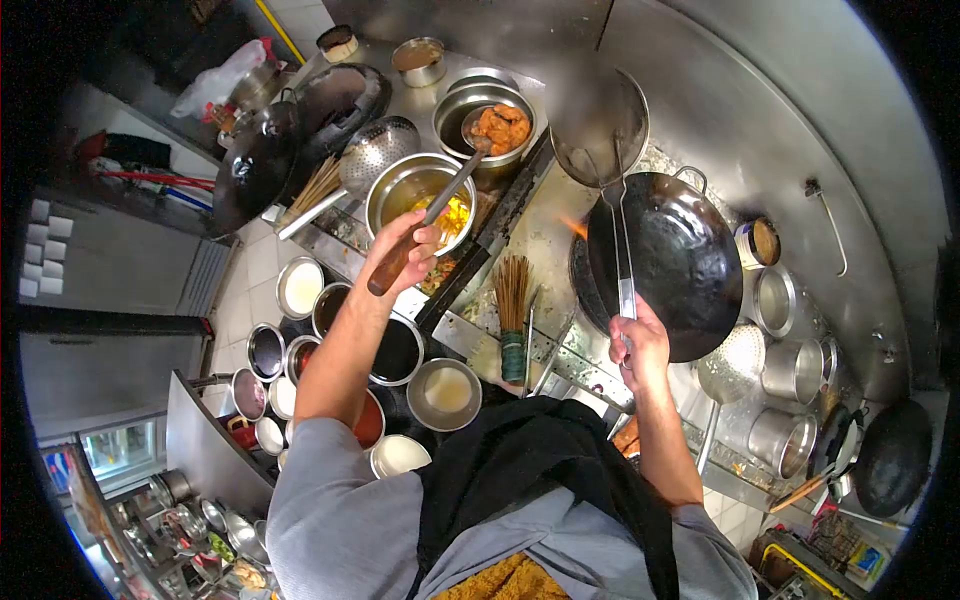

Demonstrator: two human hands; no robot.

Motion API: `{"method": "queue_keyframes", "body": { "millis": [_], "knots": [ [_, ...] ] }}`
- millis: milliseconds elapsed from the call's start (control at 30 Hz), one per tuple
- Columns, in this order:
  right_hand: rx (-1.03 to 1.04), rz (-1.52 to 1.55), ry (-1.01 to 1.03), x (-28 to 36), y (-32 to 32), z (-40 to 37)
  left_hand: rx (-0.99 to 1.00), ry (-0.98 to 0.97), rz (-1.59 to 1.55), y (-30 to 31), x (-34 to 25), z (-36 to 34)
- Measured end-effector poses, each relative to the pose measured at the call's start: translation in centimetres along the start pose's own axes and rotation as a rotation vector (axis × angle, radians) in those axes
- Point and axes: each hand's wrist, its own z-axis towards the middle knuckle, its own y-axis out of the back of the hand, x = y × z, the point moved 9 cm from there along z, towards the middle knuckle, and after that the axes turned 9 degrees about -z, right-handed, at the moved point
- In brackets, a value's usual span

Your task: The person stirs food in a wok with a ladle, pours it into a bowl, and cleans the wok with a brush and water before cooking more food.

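My left hand [408, 252] is closed around the wooden handle of a ladle [456, 192]. The ladle's bowl carries orange-red food pieces [502, 130] over a steel pot [441, 118]. Below the ladle's shaft stands another steel pot [376, 205] with yellow liquid in it. In my right hand [642, 342] is the metal handle of a round wire strainer [627, 235]. Its mesh basket is held up beyond the black wok [670, 270], close to the steel back wall, and looks hazy. The strainer's handle passes over the wok's left side.
A flame [575, 228] shows left of the wok. A bamboo brush [512, 300] lies between the burners and the pots. Bowls of sauces and liquids [445, 392] crowd the left. A perforated skimmer [733, 362] and steel pots [792, 370] stand at right.
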Motion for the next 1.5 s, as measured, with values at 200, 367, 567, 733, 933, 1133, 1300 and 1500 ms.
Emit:
{"method": "queue_keyframes", "body": {
  "millis": [200, 367, 567, 733, 933, 1133, 1300, 1500],
  "knots": [
    [0.013, -0.007, 0.045, 1.3, -1.7, 0.3, 0.089, -0.095, -0.186, -1.5, -0.1, 0.2],
    [0.006, -0.015, 0.068, 2.0, -2.1, 0.8, 0.099, -0.136, -0.134, -3.9, -2.0, -0.3],
    [0.040, -0.032, 0.067, 1.7, -3.8, 2.2, 0.122, -0.189, -0.078, -7.0, -3.9, -1.4],
    [0.156, 0.071, -0.090, -2.0, -7.8, 6.2, 0.021, -0.230, 0.048, -6.4, -3.9, -1.8],
    [0.218, 0.282, -0.238, -4.7, -12.8, 9.1, -0.356, -0.261, 0.682, -3.9, -2.4, -2.0],
    [0.379, 0.274, -0.288, -8.3, -14.3, 9.7, -0.521, -0.401, 1.328, -0.8, -3.7, -1.4],
    [0.383, 0.274, -0.297, -9.8, -14.3, 10.2, -0.578, -0.470, 1.506, -1.2, -5.0, -1.9],
    [0.388, 0.312, -0.309, -9.2, -15.1, 10.8, -0.645, -0.414, 1.570, -2.7, -5.5, -2.6]
  ]
}}
